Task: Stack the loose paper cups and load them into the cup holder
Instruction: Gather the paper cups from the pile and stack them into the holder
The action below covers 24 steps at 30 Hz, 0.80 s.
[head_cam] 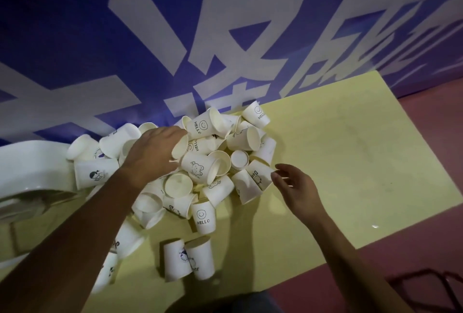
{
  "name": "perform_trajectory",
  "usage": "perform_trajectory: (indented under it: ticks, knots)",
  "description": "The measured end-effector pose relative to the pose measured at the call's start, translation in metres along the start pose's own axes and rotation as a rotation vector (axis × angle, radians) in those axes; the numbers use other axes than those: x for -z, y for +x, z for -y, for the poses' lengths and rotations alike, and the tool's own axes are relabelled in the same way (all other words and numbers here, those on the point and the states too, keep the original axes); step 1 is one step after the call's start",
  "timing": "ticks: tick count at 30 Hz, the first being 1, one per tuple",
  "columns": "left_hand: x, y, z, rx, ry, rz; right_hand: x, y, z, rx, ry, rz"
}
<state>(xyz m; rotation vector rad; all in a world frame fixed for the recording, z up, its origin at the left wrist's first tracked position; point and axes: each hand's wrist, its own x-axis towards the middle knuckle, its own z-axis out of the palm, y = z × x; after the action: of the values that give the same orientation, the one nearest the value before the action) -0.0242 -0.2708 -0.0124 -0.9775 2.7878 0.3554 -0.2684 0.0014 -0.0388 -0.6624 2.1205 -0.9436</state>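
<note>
on the yellow table [350,150], your left hand [155,152] reaches in from the lower left with the forearm stretched long. the palm faces down over the pile of paper cups [213,162]. its fingers are curled round a side-lying cup [180,146] near the top of the heap, gripping it. your right hand [293,187] comes in from the lower right, palm turned left, fingers loosely bent and holding nothing. its thumb and forefinger sit just beside the rim of a printed cup [259,175] at the pile's right edge; can't tell if they touch it. the cups lie jumbled at the table's far left, most on their sides. two upturned cups [188,261] stand apart at the near edge, touching each other. a white plastic holder [30,162] sits against the pile's left side, partly cut off by the frame. behind the table hangs a blue banner [75,37] with big white characters. reddish floor [426,137] shows on the right, with a dark metal frame [426,285] at the bottom right corner.
</note>
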Motion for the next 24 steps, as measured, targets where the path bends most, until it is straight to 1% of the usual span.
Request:
perform_trajectory:
  ticks: [7,9,12,13,15,16,18,20,22,24]
  knots:
    - [-0.004,0.009,-0.002,-0.037,0.126,-0.002,-0.002,0.042,0.015,0.012,-0.059,0.021]
    - [-0.001,0.009,0.0,-0.053,0.109,-0.006,-0.004,0.05,0.02,0.026,-0.043,0.025]
    - [0.015,0.0,-0.001,-0.027,-0.002,-0.059,-0.01,0.064,0.026,0.084,-0.036,0.031]
    - [0.022,-0.007,-0.003,-0.025,-0.046,-0.104,-0.013,0.069,0.028,0.104,-0.052,0.037]
    - [0.035,-0.026,-0.013,-0.006,-0.17,-0.253,-0.021,0.084,0.033,0.121,-0.107,0.067]
    - [0.041,-0.037,-0.021,0.05,-0.241,-0.304,-0.026,0.092,0.035,0.131,-0.166,0.087]
    - [0.051,-0.059,-0.039,0.202,-0.379,-0.349,-0.035,0.106,0.037,0.144,-0.335,0.126]
    - [0.053,-0.08,-0.058,0.27,-0.482,-0.398,-0.043,0.116,0.038,0.13,-0.45,0.161]
    - [0.045,-0.099,-0.071,0.29,-0.55,-0.431,-0.048,0.122,0.036,0.111,-0.481,0.178]
    - [0.032,-0.113,-0.079,0.344,-0.634,-0.428,-0.051,0.125,0.036,0.087,-0.462,0.165]
